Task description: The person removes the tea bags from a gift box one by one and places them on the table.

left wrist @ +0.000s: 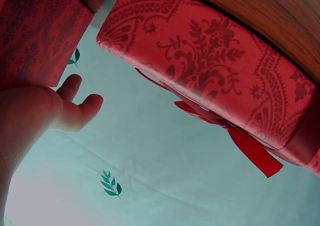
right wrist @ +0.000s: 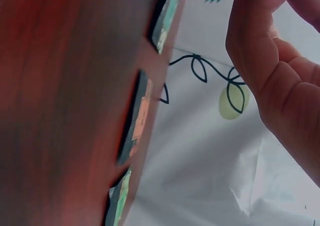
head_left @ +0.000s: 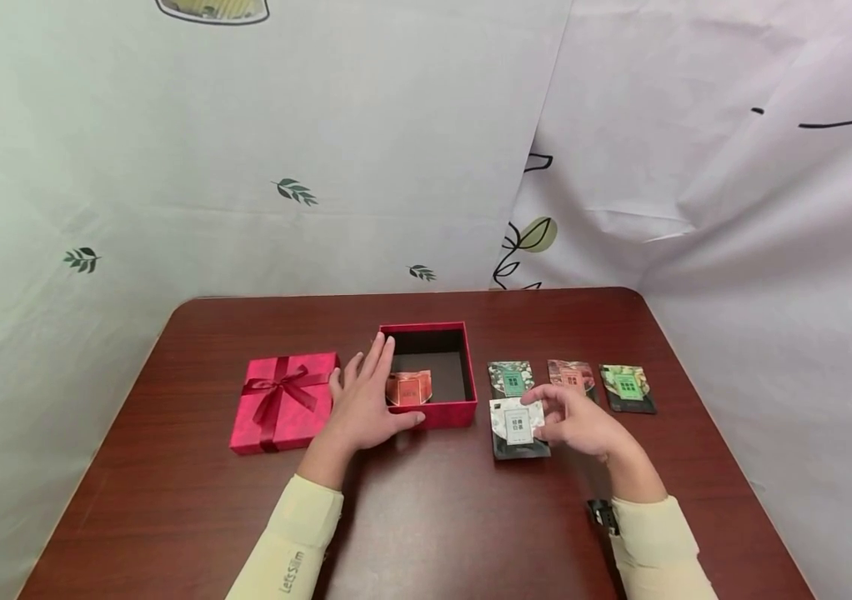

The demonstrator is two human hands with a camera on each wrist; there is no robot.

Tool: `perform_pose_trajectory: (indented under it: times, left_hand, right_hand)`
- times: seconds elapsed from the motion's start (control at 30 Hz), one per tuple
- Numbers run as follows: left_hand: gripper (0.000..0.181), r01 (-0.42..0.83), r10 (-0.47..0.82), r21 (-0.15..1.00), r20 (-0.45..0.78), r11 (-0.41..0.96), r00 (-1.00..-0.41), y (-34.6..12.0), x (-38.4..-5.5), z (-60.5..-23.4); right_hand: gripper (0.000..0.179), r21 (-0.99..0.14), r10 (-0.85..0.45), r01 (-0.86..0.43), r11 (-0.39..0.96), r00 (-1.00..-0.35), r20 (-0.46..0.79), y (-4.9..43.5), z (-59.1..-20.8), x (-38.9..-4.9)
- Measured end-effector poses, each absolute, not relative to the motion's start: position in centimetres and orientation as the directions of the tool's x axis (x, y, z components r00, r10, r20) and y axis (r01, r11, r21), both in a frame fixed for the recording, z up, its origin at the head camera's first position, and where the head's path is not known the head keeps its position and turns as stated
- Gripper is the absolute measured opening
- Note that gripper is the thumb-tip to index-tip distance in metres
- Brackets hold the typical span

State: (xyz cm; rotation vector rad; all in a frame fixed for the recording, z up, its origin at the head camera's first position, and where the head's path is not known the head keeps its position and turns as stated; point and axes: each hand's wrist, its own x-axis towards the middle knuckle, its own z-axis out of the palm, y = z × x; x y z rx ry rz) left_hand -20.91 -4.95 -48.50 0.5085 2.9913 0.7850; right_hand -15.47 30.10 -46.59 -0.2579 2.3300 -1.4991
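An open red gift box (head_left: 473, 367) with a dark interior stands mid-table, with an orange-red tea packet (head_left: 413, 388) lying inside at its left. My left hand (head_left: 366, 404) rests on the box's left side, fingers extended along that wall and thumb at the front wall. To the right, my right hand (head_left: 579, 419) pinches the right edge of a white-and-black tea packet (head_left: 518, 428) between thumb and fingers. That packet overlaps the lower part of a green tea packet (head_left: 510, 379) in the head view. In the right wrist view, the held packet is mostly out of frame.
A red lid (head_left: 252, 425) with a ribbon bow sits left of the box. A reddish tea packet (head_left: 571, 375) and a light-green tea packet (head_left: 627, 389) lie on the brown table (head_left: 426, 517) at right. Patterned white curtains hang behind the table and along its sides.
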Motion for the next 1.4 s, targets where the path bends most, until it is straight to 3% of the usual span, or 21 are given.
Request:
perform_pose_trajectory:
  times: [0.67, 1.4]
  left_hand:
    - [0.127, 0.294, 0.308, 0.481, 0.053, 0.826, -0.95, -4.9, -21.0, -48.5]
    - [0.127, 0.296, 0.31, 0.474, 0.051, 0.829, -0.95, -4.9, -21.0, -48.3]
  right_hand:
    - [0.041, -0.9, -0.339, 0.145, 0.411, -0.892, -0.299, 30.4, -48.8, -15.0]
    - [0.04, -0.76, -0.231, 0.103, 0.642, -0.919, -0.319, 29.5, -49.4, -14.8]
